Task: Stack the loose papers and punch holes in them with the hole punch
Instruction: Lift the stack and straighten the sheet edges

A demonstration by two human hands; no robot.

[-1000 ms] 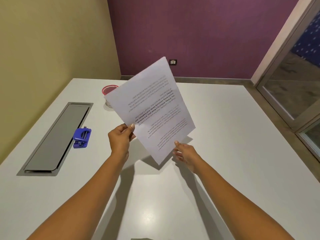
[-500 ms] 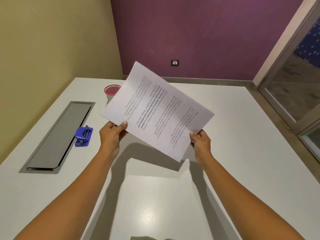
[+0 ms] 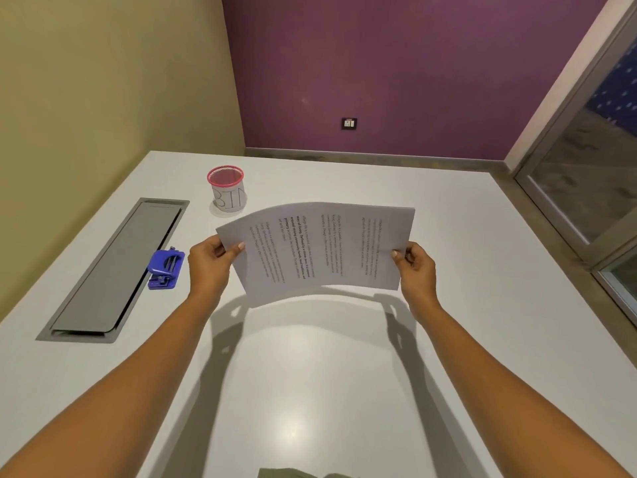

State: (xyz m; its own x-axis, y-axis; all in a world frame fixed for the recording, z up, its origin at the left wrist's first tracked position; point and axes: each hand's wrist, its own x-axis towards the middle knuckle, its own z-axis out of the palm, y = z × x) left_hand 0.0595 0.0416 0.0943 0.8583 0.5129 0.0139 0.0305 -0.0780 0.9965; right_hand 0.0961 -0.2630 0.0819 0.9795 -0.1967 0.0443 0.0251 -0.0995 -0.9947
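Observation:
A stack of printed white papers [image 3: 320, 246] hangs above the white table, held sideways and bowed upward in the middle. My left hand [image 3: 210, 260] pinches its left short edge, thumb on top. My right hand [image 3: 415, 265] pinches the right short edge the same way. The blue hole punch [image 3: 164, 269] lies on the table just left of my left hand, apart from it.
A pink-rimmed mesh cup labelled BIN [image 3: 227, 193] stands behind the papers at the left. A long grey cable hatch [image 3: 113, 270] is set into the white table [image 3: 482, 305] along its left side. Walls close the left and far sides; a glass door is at the right.
The papers have turned from a steep tilted hold to lying sideways and lower. My right hand moved from the bottom corner out to the right edge and gripped it.

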